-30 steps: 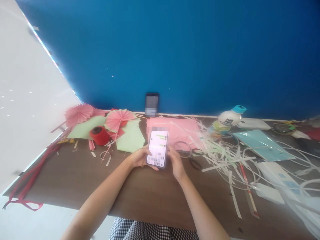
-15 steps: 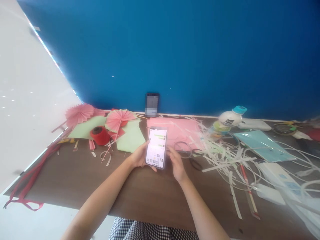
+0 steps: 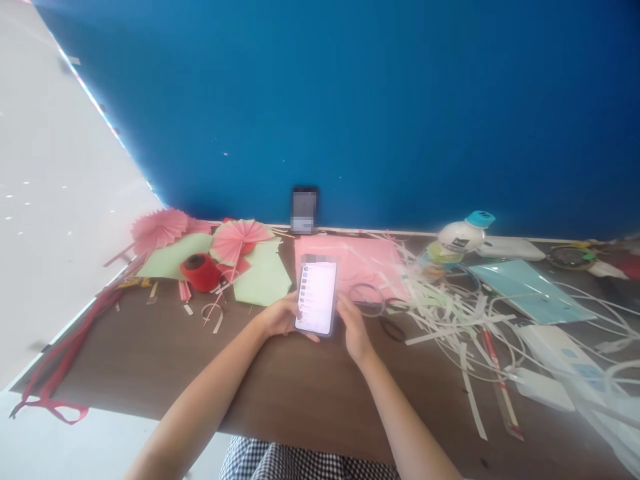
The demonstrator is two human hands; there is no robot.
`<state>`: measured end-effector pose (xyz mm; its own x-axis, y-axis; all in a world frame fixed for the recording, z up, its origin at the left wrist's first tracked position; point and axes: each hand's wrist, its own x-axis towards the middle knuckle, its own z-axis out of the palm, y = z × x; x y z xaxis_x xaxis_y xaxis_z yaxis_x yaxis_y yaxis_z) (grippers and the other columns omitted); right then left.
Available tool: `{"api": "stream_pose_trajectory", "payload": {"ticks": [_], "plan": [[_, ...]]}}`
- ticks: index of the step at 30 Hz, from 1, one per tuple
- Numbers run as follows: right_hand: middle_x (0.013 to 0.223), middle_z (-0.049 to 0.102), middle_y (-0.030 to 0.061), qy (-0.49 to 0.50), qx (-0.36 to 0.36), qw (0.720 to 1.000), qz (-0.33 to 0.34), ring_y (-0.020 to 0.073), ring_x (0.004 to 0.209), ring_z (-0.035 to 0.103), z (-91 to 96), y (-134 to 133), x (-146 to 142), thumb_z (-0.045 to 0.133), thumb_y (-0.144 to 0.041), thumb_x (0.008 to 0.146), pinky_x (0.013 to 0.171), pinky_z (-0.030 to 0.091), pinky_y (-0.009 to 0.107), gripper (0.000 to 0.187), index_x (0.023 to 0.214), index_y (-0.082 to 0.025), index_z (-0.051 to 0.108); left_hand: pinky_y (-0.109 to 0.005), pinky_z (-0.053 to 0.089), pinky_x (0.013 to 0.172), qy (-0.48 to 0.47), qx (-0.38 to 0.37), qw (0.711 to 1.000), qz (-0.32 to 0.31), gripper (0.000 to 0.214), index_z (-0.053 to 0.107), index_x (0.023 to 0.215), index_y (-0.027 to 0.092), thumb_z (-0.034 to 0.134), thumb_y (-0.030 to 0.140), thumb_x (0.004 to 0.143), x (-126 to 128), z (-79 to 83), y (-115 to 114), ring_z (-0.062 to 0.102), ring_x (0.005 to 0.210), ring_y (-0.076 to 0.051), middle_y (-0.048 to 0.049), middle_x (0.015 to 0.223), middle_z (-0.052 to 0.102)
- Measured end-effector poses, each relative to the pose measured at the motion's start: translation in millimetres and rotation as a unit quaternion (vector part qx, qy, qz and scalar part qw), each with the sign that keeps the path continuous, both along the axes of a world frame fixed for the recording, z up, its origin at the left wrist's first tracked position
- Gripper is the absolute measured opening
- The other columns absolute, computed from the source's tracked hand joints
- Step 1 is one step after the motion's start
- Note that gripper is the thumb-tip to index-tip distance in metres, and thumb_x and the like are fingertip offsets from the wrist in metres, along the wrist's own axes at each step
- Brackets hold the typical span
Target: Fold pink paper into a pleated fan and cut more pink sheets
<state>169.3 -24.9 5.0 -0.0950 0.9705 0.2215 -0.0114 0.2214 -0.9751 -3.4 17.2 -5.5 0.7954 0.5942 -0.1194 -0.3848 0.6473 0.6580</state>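
My left hand point(image 3: 281, 316) is closed around a smartphone point(image 3: 317, 300), its thumb over the lower left of the lit screen and fingers beneath the case. A white page with a column of small icons shows on the screen; its text is too small to read. At the phone's right edge, my right hand point(image 3: 354, 329) has curled fingers against the side, with part of them hidden. Behind the phone lies pink paper point(image 3: 375, 257). Right of my right hand is a pair of dark-handled scissors point(image 3: 393, 329), partly hidden by paper.
Pink paper fans point(image 3: 243, 240), light green sheets point(image 3: 260, 277) and a red thread spool point(image 3: 201, 272) lie left. Another phone point(image 3: 305, 210) leans on the blue wall. Rightward are white paper strips point(image 3: 450, 313), a glue bottle point(image 3: 460, 237), a red cutter point(image 3: 493, 357) and a power strip point(image 3: 560, 357).
The phone's screen has gone from a chat-like page to a list. My left thumb now lies over the screen's lower left, and the phone has shifted slightly right, closer to my right fingers.
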Motion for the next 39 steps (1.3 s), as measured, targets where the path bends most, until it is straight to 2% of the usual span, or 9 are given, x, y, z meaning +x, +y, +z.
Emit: {"api": "stream_pose_trajectory", "payload": {"ticks": [4,8,11,14,20,25,30,36,39], "plan": [[0.11,0.06,0.0045,-0.012,-0.003,1.0,0.002,0.0242,0.106,0.051,0.4,-1.9,-0.9,0.039,-0.044,0.086,0.09,0.039,0.037,0.041,0.118,-0.022,0.05,-0.055,0.048,0.071,-0.012,-0.012,1.0,0.005,0.07,0.042,0.119,0.025,0.043,-0.002,0.054,-0.4,-0.9,0.1,0.057,0.096,-0.031,-0.0079,0.109,0.059],[0.095,0.065,0.0034,-0.039,-0.016,0.999,0.007,0.0232,0.087,0.059,0.0,-6.4,-0.3,0.038,-0.044,0.086,0.077,0.045,0.036,0.054,0.134,-0.023,0.028,-0.055,0.048,0.071,-0.017,-0.016,1.0,0.003,0.071,0.041,0.12,0.025,0.043,-0.001,0.055,-0.9,0.7,-0.4,0.058,0.096,-0.031,-0.0082,0.11,0.059],[0.092,0.065,0.0022,-0.124,0.009,0.992,0.007,0.0226,0.08,0.059,1.8,-9.0,0.9,0.039,-0.041,0.086,0.076,0.045,0.037,0.05,0.133,-0.026,0.033,-0.055,0.048,0.072,-0.019,-0.022,1.0,0.005,0.074,0.04,0.122,0.026,0.042,-0.001,0.053,-1.8,2.8,-0.6,0.057,0.096,-0.031,-0.0081,0.111,0.058],[0.101,0.064,0.0025,-0.158,0.025,0.987,0.004,0.0232,0.086,0.058,4.1,-10.1,0.8,0.04,-0.038,0.086,0.083,0.042,0.038,0.047,0.131,-0.027,0.036,-0.055,0.048,0.073,-0.02,-0.026,0.999,0.005,0.078,0.037,0.124,0.028,0.042,-0.001,0.052,-2.4,4.0,-0.4,0.057,0.097,-0.031,-0.0075,0.112,0.058],[0.114,0.058,0.005,-0.011,-0.026,0.999,0.028,0.0233,0.101,0.055,0.4,-7.3,-1.1,0.044,-0.037,0.084,0.087,0.041,0.04,0.066,0.139,-0.026,0.008,-0.048,0.051,0.071,0.003,0.015,1.0,0.021,0.09,0.023,0.13,0.038,0.046,-0.004,0.054,-3.7,2.9,-1.9,0.057,0.098,-0.029,-0.0057,0.12,0.052],[0.119,0.056,0.0042,0.053,-0.067,0.995,0.043,0.024,0.105,0.053,-3.1,-3.1,0.3,0.052,-0.026,0.078,0.089,0.04,0.042,0.067,0.137,-0.027,0.02,-0.039,0.053,0.07,0.054,0.066,0.996,0.032,0.099,0.009,0.133,0.042,0.056,-0.003,0.059,-5.8,7.7,-6.3,0.058,0.098,-0.029,-0.0082,0.126,0.046],[0.118,0.057,0.003,0.075,-0.076,0.993,0.049,0.0242,0.105,0.054,-0.5,-1.9,1.2,0.052,-0.015,0.07,0.087,0.042,0.041,0.075,0.137,-0.027,0.021,-0.03,0.053,0.065,0.066,0.094,0.992,0.05,0.1,0.011,0.134,0.039,0.064,-0.001,0.059,-2.2,12.6,-9.9,0.059,0.096,-0.027,-0.0111,0.124,0.048],[0.116,0.058,0.0038,0.111,-0.079,0.989,0.061,0.0249,0.104,0.054,-2.2,-1.7,0.5,0.05,-0.013,0.067,0.086,0.043,0.04,0.078,0.137,-0.026,0.019,-0.03,0.053,0.063,0.091,0.11,0.987,0.078,0.103,0.008,0.135,0.037,0.067,0.002,0.059,0.6,10.8,-11.8,0.061,0.09,-0.025,-0.0116,0.122,0.049],[0.115,0.058,0.0037,0.132,-0.082,0.985,0.075,0.0252,0.107,0.052,0.0,-2.1,-0.8,0.051,-0.018,0.068,0.085,0.044,0.042,0.078,0.137,-0.028,0.016,-0.031,0.053,0.063,0.086,0.115,0.988,0.064,0.102,0.009,0.135,0.038,0.066,0.0,0.059,0.6,10.6,-13.2,0.06,0.091,-0.026,-0.0122,0.124,0.047]]}}
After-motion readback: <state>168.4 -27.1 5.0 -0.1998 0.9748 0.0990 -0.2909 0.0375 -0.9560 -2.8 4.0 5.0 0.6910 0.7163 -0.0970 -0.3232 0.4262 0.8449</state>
